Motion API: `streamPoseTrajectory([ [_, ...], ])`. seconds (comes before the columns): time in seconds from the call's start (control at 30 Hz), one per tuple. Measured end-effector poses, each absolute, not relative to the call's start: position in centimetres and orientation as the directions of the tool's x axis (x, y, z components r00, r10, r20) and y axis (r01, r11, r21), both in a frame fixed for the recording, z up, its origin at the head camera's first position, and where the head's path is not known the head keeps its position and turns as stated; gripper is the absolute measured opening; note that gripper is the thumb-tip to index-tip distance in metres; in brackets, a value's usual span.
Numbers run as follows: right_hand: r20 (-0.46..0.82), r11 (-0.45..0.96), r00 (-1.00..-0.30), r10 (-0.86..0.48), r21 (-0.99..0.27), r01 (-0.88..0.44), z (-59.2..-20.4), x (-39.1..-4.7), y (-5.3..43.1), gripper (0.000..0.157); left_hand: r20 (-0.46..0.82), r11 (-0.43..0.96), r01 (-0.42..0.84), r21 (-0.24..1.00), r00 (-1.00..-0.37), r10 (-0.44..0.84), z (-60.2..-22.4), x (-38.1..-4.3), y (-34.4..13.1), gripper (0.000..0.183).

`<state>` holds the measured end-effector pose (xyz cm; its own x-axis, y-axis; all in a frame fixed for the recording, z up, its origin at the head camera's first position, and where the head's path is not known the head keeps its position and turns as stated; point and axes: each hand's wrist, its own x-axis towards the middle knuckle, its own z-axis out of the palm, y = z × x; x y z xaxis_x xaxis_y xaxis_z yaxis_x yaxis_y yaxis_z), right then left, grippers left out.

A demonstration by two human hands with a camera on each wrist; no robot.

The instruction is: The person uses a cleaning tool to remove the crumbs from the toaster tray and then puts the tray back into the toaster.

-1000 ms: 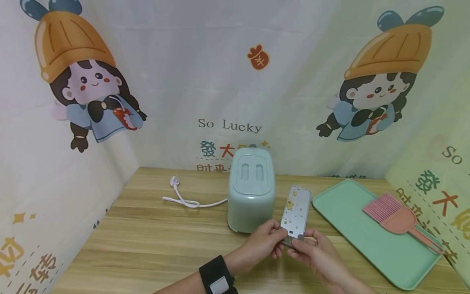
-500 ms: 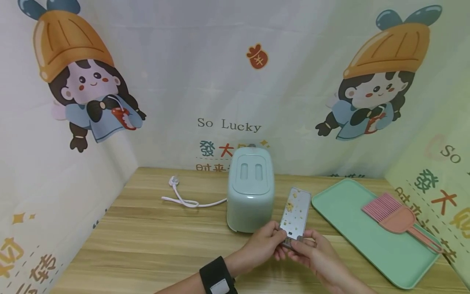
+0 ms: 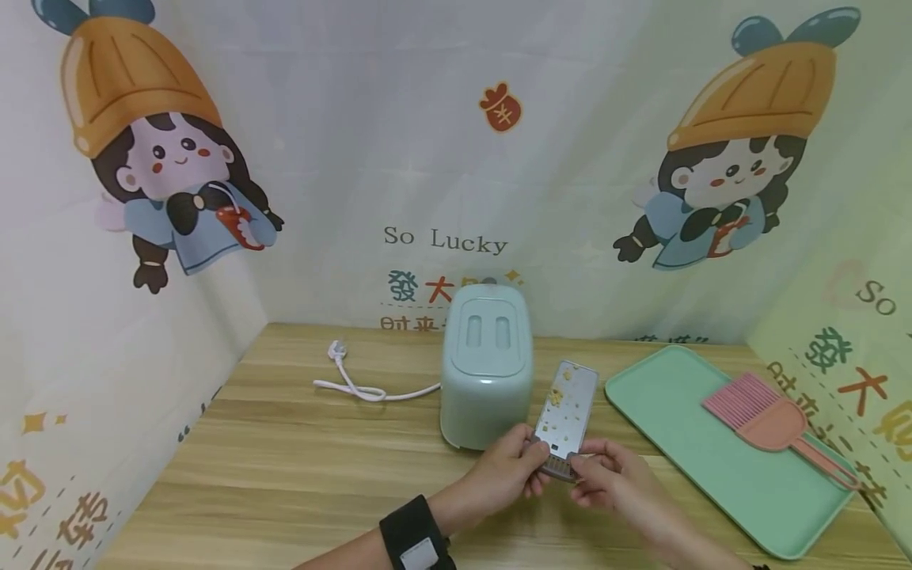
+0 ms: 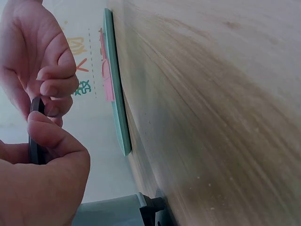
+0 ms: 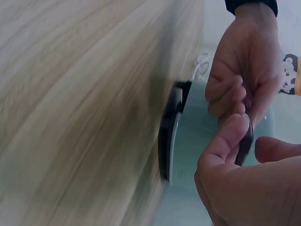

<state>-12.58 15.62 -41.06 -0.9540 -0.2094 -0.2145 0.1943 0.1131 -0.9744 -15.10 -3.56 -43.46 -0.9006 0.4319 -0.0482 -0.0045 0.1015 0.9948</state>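
A toaster crumb tray (image 3: 568, 408), a thin silver plate with a dark grip end and yellowish crumbs on top, is held up in front of the toaster (image 3: 488, 364). My left hand (image 3: 509, 467) pinches the left corner of its dark end, thumb on top. On the right corner, the fingers of my right hand (image 3: 609, 475) are curled at the edge. In the left wrist view, the tray's dark edge (image 4: 35, 150) appears side-on between both hands. From the right wrist, the thumb (image 5: 270, 148) stands slightly off that dark edge, with the index finger against it.
Right of the hands lies a green tray (image 3: 663, 412) bearing a pink silicone brush (image 3: 777, 423). A white power cord (image 3: 366, 393) with a plug runs left from the toaster across the wooden table (image 3: 285, 467). A printed cloth (image 3: 342, 158) hangs behind.
Both hands and the crumb tray have shifted slightly left, and the crumb tray has tilted a little. The right hand's fingers have moved outward to the corner, uncovering more of the dark grip.
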Motion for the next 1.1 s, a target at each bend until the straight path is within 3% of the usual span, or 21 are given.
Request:
streamPoseTrajectory([
  [0.1, -0.164, 0.240, -0.967, -0.196, -0.964, 0.115, -40.5, -12.9, 17.6, 0.042, -0.056, 0.104, -0.012, 0.995, -0.900, 0.431, -43.3, -15.1, -3.7, 0.016],
  [0.2, -0.080, 0.483, -0.973, -0.215, -0.875, -0.035, -39.9, -13.5, 20.4, 0.037, -0.067, 0.107, -0.023, 0.994, -0.900, 0.430, -43.2, -15.2, -3.8, 0.016],
  [0.33, -0.029, 0.797, -0.961, -0.274, -0.566, -0.210, -39.8, -14.6, 24.8, 0.029, -0.088, 0.111, -0.043, 0.993, -0.897, 0.433, -43.1, -15.4, -4.0, 0.016],
  [0.43, -0.072, 0.905, -0.955, -0.288, -0.345, -0.247, -40.2, -15.1, 27.8, 0.022, -0.100, 0.110, -0.057, 0.992, -0.895, 0.434, -43.1, -15.5, -4.2, 0.017],
  [0.57, -0.164, 0.952, -0.945, -0.282, -0.168, -0.255, -41.0, -15.2, 30.6, 0.023, -0.102, 0.108, -0.061, 0.992, -0.897, 0.429, -42.9, -15.6, -4.4, 0.017],
  [0.73, -0.239, 0.958, -0.927, -0.288, -0.077, -0.278, -42.6, -14.8, 32.3, 0.028, -0.104, 0.116, -0.059, 0.992, -0.895, 0.433, -42.6, -15.7, -4.5, 0.017],
  [0.9, -0.232, 0.940, -0.912, -0.339, -0.114, -0.321, -44.3, -14.4, 32.8, 0.021, -0.103, 0.117, -0.058, 0.991, -0.897, 0.430, -42.4, -15.7, -4.4, 0.017],
  [1.1, -0.108, 0.840, -0.839, -0.534, -0.186, -0.510, -45.5, -14.7, 32.9, 0.019, -0.101, 0.120, -0.057, 0.991, -0.908, 0.407, -42.6, -15.6, -4.3, 0.016],
])
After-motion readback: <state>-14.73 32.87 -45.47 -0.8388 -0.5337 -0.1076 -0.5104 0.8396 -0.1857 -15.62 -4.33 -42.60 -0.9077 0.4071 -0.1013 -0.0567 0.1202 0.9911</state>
